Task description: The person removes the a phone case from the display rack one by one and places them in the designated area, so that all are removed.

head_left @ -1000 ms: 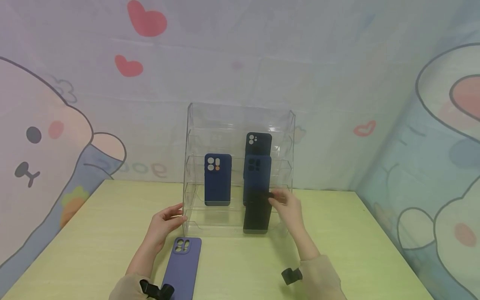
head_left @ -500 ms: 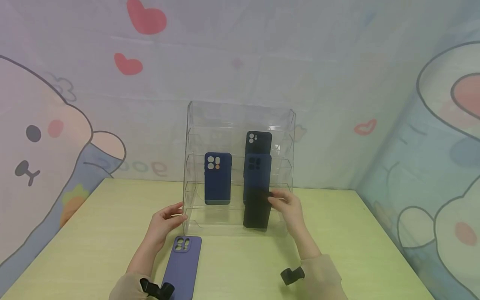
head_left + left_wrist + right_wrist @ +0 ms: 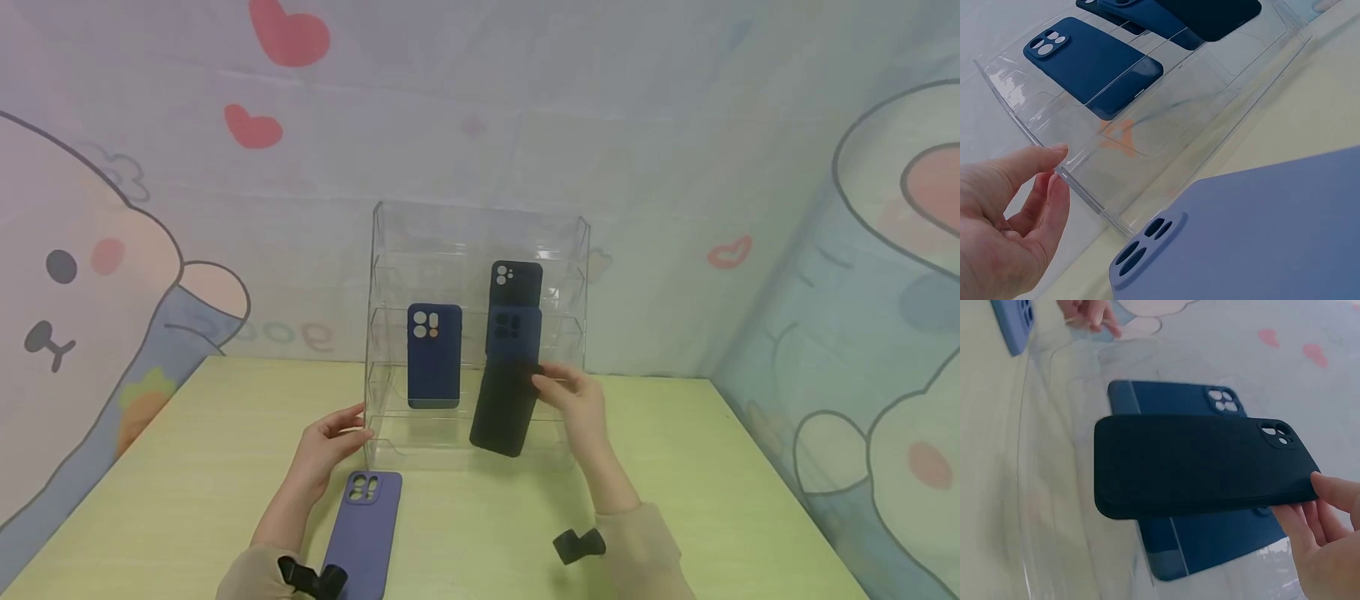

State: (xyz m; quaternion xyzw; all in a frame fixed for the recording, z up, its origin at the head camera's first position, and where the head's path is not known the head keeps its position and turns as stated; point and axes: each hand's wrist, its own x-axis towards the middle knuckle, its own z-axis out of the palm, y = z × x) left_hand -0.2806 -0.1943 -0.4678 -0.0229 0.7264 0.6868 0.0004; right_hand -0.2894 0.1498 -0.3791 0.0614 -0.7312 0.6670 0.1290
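Raised and tilted since the earlier frame, the black case (image 3: 503,412) hangs before the clear rack (image 3: 435,457), pinched by the right hand (image 3: 579,407); the left hand (image 3: 324,451) grips the rack's side. Lifting out seems underway; the next move calls for clearing the blue case (image 3: 514,337) behind.

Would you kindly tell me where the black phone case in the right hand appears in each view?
Head: the black phone case, below centre, slightly right.
Left wrist: the black phone case, top, right of centre, cut off by the edge.
Right wrist: the black phone case, across the middle.
Shared landmark: the clear tiered rack.
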